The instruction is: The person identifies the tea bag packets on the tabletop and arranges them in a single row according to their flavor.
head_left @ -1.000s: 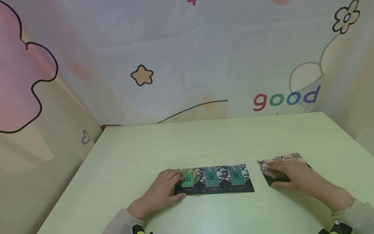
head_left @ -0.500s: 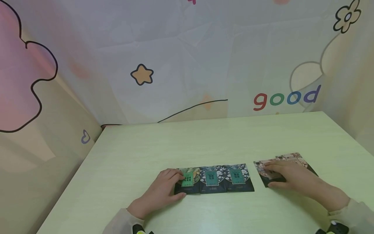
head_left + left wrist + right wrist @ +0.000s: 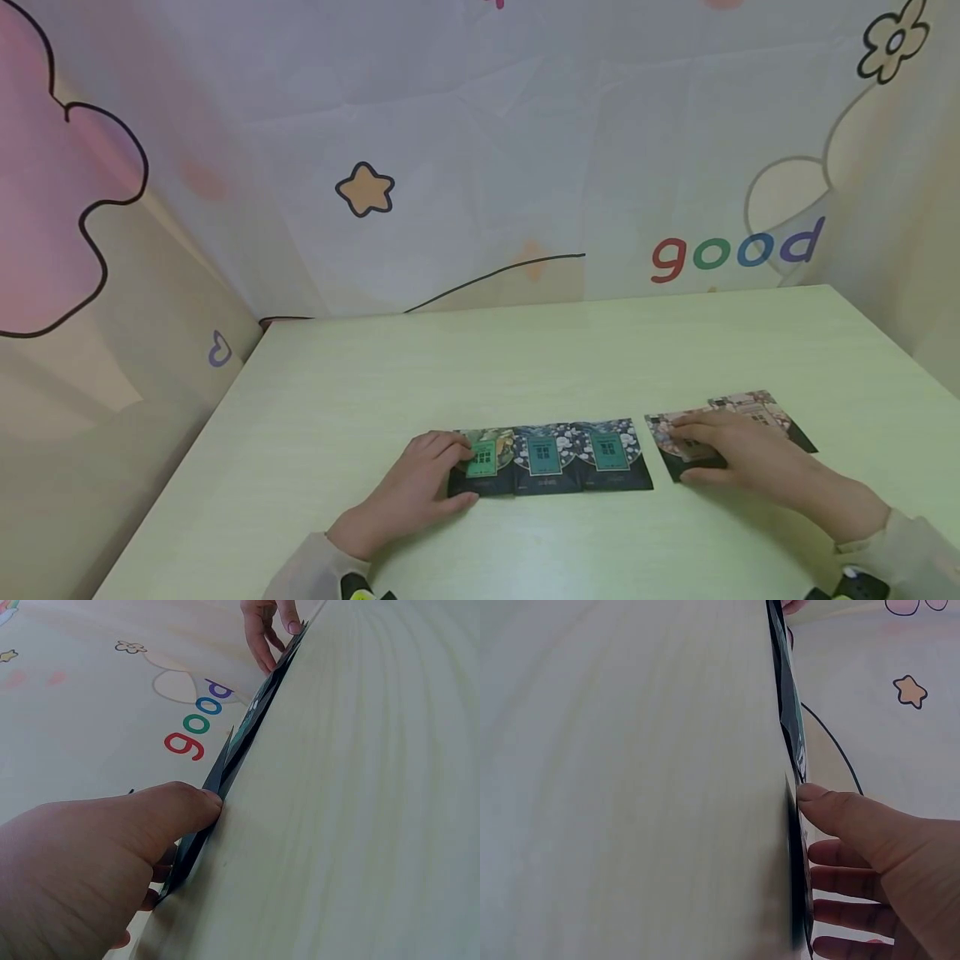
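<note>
In the head view, three flat sachets lie side by side: a green-labelled sachet [image 3: 491,483] at the left, then two teal-labelled sachets, the middle sachet [image 3: 545,454] and the right-hand sachet [image 3: 609,454]. My left hand [image 3: 412,487] rests on the green one, fingertips on its face and thumb along its near edge. To the right of the row, my right hand [image 3: 757,458] lies over a pink-patterned sachet [image 3: 660,429], fingers fairly straight across it. A small gap separates that sachet from the row. The right wrist view shows the thumb [image 3: 814,792] at its edge.
A second pink-patterned sachet [image 3: 753,404] lies behind my right hand, partly covered by it. All rest on a pale wooden table [image 3: 450,367]. A printed cloth backdrop [image 3: 487,167] stands along the far edge and both sides.
My right hand has slid the pink-patterned sachet left towards the row, showing more of the second pink one. My left hand and the row have stayed put.
</note>
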`<state>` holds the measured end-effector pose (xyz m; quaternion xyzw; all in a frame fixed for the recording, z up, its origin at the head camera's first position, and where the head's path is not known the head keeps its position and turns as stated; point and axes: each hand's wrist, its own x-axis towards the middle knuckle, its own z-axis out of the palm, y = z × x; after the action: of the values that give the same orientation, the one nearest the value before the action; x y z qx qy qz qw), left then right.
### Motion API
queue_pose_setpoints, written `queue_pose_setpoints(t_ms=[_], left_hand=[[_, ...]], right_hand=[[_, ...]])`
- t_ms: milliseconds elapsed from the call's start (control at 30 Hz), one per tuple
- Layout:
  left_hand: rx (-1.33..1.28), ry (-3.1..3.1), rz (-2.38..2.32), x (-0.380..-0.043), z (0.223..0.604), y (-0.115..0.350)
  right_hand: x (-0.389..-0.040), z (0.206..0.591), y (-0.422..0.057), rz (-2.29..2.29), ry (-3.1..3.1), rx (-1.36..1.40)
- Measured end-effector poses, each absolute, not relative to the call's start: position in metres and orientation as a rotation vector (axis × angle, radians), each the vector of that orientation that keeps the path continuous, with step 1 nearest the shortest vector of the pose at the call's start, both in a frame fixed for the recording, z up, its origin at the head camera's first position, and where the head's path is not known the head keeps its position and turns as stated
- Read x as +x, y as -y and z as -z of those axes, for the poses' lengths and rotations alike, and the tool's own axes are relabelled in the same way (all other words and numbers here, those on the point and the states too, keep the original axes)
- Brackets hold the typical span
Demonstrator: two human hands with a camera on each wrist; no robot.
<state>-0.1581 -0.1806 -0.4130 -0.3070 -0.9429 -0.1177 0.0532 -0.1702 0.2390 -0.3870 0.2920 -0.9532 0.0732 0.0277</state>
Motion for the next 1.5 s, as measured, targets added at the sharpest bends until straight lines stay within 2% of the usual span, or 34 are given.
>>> queue_pose_setpoints(t_ms=[1500], left_hand=[[-0.930, 2.881, 0.356, -0.158, 0.412, 0.180]], right_hand=[[-0.162, 0.387, -0.225, -0.338, 2.965, 0.888]])
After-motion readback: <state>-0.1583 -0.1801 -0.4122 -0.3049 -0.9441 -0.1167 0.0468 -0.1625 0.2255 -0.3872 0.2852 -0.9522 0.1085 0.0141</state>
